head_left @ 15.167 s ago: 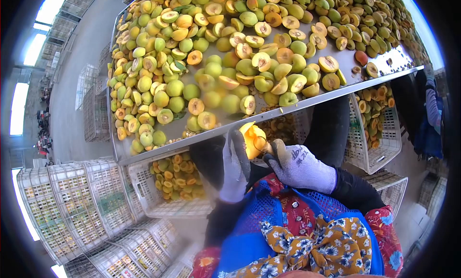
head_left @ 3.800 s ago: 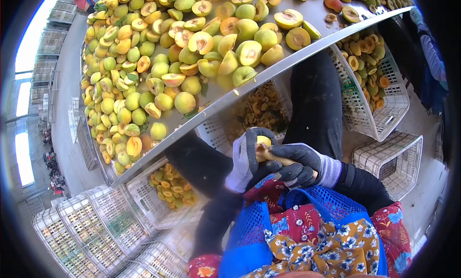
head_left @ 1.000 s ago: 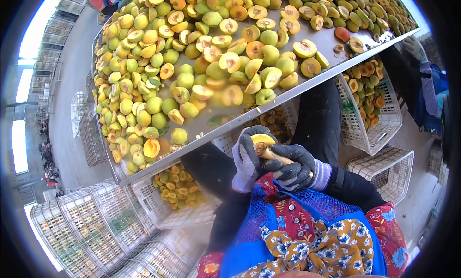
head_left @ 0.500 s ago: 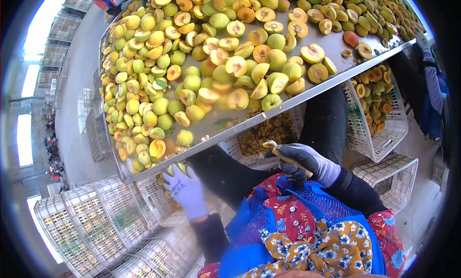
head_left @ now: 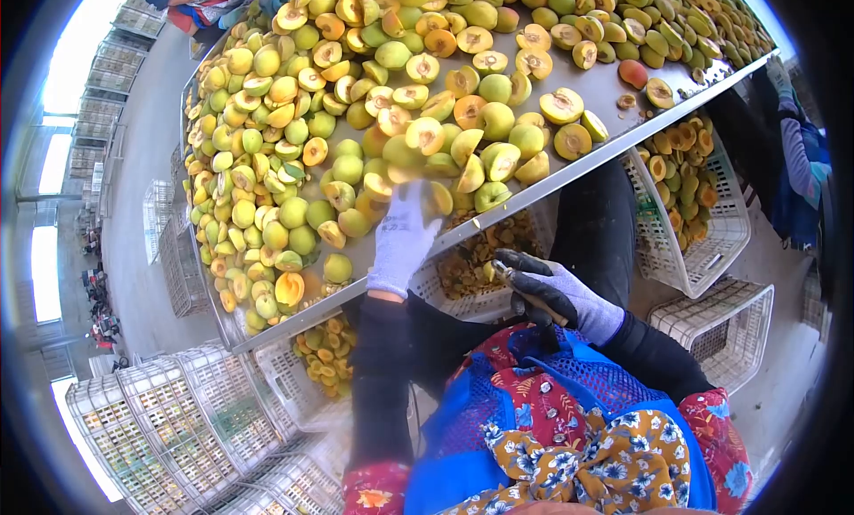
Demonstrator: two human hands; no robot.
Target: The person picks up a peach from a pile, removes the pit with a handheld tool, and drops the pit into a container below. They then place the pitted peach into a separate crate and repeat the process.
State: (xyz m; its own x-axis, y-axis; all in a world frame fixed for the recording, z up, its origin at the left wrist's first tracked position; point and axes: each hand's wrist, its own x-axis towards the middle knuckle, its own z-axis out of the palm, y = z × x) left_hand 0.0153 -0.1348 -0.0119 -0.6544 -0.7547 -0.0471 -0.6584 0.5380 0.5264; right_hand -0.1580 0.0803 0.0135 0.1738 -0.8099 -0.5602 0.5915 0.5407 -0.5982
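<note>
My left hand (head_left: 405, 235), in a pale lavender glove, reaches over the metal table edge with its thumb apart from the fingers. Its fingertips are at the yellow-green stone fruit (head_left: 425, 134), apricot-like, some whole and many halved with brown stones showing. They are slightly blurred and partly overlap the fruit. In front of my body, my right hand (head_left: 560, 293), in a lavender glove with black palm and fingers, is closed round a small pitting knife (head_left: 500, 268). Its tip shows by the thumb; most of the handle is hidden in the fingers.
The metal table (head_left: 569, 170) has a raised rim. Under it, a crate (head_left: 467, 303) holds stones and scraps; crates of fruit halves (head_left: 325, 355) stand to both sides. White crates (head_left: 169, 408) lie at lower left. One person (head_left: 209, 4) is at upper left, another's sleeve (head_left: 801, 150) at right.
My left hand has moved from beneath the table's rim up and right to the fruit. My right hand has turned slightly, hiding more of the knife's handle.
</note>
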